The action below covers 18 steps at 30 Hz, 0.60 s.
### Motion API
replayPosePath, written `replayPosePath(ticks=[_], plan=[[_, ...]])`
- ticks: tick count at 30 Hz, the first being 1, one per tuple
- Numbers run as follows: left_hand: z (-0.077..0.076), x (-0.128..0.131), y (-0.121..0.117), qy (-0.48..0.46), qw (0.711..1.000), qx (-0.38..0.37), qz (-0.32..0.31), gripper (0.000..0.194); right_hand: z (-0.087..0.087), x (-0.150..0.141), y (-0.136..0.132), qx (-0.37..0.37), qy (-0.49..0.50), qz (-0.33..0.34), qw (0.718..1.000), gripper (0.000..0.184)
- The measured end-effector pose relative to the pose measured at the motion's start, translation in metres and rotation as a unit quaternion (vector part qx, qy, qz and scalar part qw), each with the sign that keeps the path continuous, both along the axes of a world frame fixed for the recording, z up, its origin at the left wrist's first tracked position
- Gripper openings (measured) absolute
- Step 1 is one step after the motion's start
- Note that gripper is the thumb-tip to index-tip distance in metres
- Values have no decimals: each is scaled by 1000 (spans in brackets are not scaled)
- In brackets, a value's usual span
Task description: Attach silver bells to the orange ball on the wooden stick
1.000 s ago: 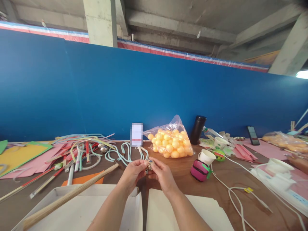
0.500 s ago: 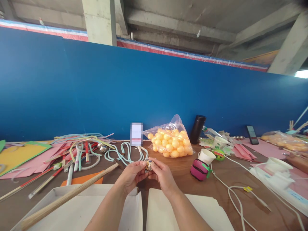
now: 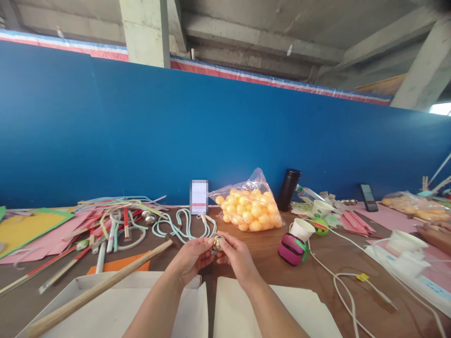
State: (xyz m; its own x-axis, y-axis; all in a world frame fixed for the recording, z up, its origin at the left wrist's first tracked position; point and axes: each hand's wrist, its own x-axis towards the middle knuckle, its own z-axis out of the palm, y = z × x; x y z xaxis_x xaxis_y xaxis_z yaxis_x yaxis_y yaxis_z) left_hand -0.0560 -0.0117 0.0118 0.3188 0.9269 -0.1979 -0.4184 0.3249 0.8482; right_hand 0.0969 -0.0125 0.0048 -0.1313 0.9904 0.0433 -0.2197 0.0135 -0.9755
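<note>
Between the fingertips of both hands is a small shiny piece (image 3: 217, 243) with gold, dark and silvery patches; its kind is too small to make out. My left hand (image 3: 193, 257) pinches it from the left, thumb on top and the other fingers curled below. From the right, my right hand (image 3: 237, 257) grips the same piece, with thumb and index finger pressed on it. Both hands hover over the brown table (image 3: 207, 281), just in front of pale blue cords (image 3: 186, 224) and a bag of orange balls (image 3: 248, 209). The fingers cover much of the piece.
White box halves (image 3: 278, 310) lie under my forearms, with a wooden stick (image 3: 98, 291) across the left one. To the right are a magenta pouch (image 3: 291, 249), a paper cup (image 3: 302, 229) and white cables (image 3: 334, 272). Another person's hand (image 3: 435, 234) is at far right.
My fingers have shifted slightly around the small piece, which seems turned a little. The other person's hand at the far right has moved slightly.
</note>
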Motion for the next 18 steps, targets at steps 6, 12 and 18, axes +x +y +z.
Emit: replayPosePath(ticks=[6,12,18], plan=[[2,1,-2,-3,1000,-5,2,24,-3,-1,1,19,-10,1,1000,47],[2,1,-2,-16,1000,-15,2,22,0,-1,-1,41,-37,-7,998,47],[4,1,-3,-19,999,-26,-1,21,-2,1,-2,65,-73,-17,995,45]])
